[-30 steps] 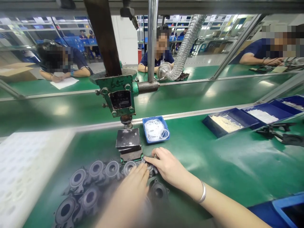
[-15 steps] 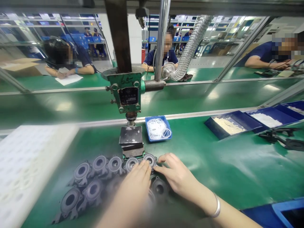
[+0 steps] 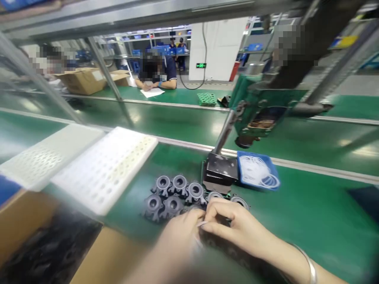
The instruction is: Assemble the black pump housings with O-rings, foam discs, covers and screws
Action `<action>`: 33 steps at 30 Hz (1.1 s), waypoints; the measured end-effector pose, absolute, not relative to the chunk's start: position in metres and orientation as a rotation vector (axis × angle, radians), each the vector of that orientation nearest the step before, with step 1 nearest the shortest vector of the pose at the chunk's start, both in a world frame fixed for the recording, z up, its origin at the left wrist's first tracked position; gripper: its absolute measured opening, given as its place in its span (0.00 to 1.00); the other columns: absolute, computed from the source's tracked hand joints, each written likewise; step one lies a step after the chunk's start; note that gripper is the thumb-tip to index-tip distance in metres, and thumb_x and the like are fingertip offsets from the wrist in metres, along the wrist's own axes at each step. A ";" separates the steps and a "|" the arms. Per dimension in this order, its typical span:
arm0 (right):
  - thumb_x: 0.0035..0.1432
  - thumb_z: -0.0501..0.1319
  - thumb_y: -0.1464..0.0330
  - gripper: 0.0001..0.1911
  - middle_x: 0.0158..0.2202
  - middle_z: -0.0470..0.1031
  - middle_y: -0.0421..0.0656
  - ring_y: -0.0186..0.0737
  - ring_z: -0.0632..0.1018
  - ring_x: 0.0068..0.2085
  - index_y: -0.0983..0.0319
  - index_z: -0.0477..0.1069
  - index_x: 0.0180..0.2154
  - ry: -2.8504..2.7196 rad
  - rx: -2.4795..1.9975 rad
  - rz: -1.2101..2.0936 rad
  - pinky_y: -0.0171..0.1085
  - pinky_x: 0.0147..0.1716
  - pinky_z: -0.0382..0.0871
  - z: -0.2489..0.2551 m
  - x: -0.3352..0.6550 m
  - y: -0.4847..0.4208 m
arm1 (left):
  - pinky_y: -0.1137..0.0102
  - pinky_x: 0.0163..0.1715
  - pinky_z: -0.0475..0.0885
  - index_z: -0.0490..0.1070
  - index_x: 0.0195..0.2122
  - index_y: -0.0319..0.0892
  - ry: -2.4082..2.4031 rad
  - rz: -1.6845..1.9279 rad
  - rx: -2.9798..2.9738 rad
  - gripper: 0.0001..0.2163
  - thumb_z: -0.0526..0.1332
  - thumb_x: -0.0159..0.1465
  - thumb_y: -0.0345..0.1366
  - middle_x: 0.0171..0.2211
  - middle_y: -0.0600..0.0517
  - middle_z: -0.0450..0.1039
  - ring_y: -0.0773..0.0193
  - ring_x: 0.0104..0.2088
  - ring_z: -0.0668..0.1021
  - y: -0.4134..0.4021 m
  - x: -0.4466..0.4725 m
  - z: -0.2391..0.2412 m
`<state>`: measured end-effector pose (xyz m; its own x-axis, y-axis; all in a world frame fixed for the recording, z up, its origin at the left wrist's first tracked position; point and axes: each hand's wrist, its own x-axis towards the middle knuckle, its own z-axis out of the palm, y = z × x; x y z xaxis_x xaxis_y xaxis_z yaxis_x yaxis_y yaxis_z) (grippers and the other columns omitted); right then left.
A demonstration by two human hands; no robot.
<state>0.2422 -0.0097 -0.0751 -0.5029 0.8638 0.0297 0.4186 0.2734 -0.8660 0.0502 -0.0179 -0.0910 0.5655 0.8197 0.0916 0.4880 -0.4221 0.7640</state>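
Far left: cardboard box [image 3: 44, 252] w/ dark parts inside, blurred. Next, two white perforated trays [image 3: 106, 169] on the green bench. Center: cluster of grey round housings [image 3: 174, 193] lying on the mat, just left of the black press block [image 3: 222, 171]. Left hand [image 3: 174, 240] and right hand [image 3: 237, 227] meet over the nearest housings, fingertips touching; both pinch a thin white ring [image 3: 202, 223] between them. Which housing sits under it can't tell, blurred. Step, judging: seating a ring onto a housing, prob mid-placement. Next move calls for pressing the ring down flat into the housing mouth w/o twisting it. Right of the block: blue tray [image 3: 274, 173] w/ more white rings. Green press head [image 3: 257, 108] hangs above.
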 end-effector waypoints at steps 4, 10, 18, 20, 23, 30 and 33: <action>0.63 0.62 0.60 0.13 0.30 0.71 0.40 0.31 0.72 0.32 0.63 0.74 0.30 -2.127 -1.101 1.273 0.31 0.33 0.65 -0.075 0.211 0.016 | 0.73 0.30 0.76 0.70 0.51 0.36 1.133 0.649 1.874 0.17 0.48 0.69 0.39 0.32 0.46 0.78 0.65 0.26 0.79 -0.028 0.008 -0.102; 0.64 0.62 0.63 0.11 0.32 0.73 0.41 0.31 0.74 0.35 0.64 0.76 0.33 -2.305 -0.847 1.378 0.29 0.36 0.66 -0.072 0.157 0.041 | 0.70 0.38 0.77 0.70 0.55 0.40 1.283 0.787 1.409 0.19 0.52 0.68 0.42 0.37 0.46 0.80 0.63 0.35 0.81 -0.043 -0.049 -0.128; 0.63 0.62 0.59 0.17 0.28 0.67 0.38 0.30 0.68 0.31 0.64 0.68 0.28 -2.437 -0.829 1.314 0.30 0.30 0.62 -0.071 0.117 0.056 | 0.70 0.37 0.76 0.74 0.48 0.38 1.110 0.992 0.994 0.19 0.55 0.68 0.47 0.35 0.45 0.79 0.62 0.35 0.81 -0.051 -0.074 -0.150; 0.65 0.59 0.59 0.17 0.29 0.67 0.39 0.30 0.68 0.31 0.64 0.67 0.28 -2.410 -0.897 1.266 0.31 0.31 0.63 -0.072 0.113 0.059 | 0.69 0.37 0.77 0.73 0.50 0.37 1.057 0.982 0.942 0.19 0.56 0.68 0.47 0.34 0.45 0.79 0.62 0.33 0.81 -0.051 -0.079 -0.150; 0.67 0.56 0.62 0.15 0.31 0.69 0.41 0.32 0.69 0.32 0.64 0.68 0.30 -2.420 -1.025 1.089 0.33 0.34 0.64 -0.078 0.111 0.065 | 0.68 0.36 0.78 0.74 0.51 0.38 1.101 1.019 0.981 0.19 0.56 0.68 0.47 0.33 0.46 0.79 0.61 0.32 0.82 -0.049 -0.091 -0.151; 0.65 0.57 0.68 0.10 0.30 0.70 0.43 0.37 0.68 0.34 0.63 0.67 0.29 -2.658 -1.082 0.563 0.39 0.38 0.62 -0.094 0.106 0.075 | 0.72 0.35 0.80 0.78 0.45 0.41 1.357 1.322 2.076 0.10 0.59 0.66 0.32 0.33 0.48 0.81 0.63 0.33 0.83 -0.043 -0.115 -0.152; 0.64 0.58 0.69 0.10 0.29 0.69 0.42 0.37 0.67 0.34 0.64 0.66 0.28 -2.696 -1.107 0.485 0.39 0.38 0.61 -0.096 0.105 0.075 | 0.64 0.46 0.80 0.75 0.49 0.37 1.402 1.246 2.501 0.13 0.56 0.66 0.29 0.44 0.44 0.80 0.58 0.46 0.81 -0.038 -0.105 -0.149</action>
<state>0.1049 0.0748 -0.0958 -0.7040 0.7086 0.0480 0.6474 0.6680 -0.3668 -0.1053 -0.0381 -0.1487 0.2801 0.7235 0.6309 0.7116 -0.5977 0.3694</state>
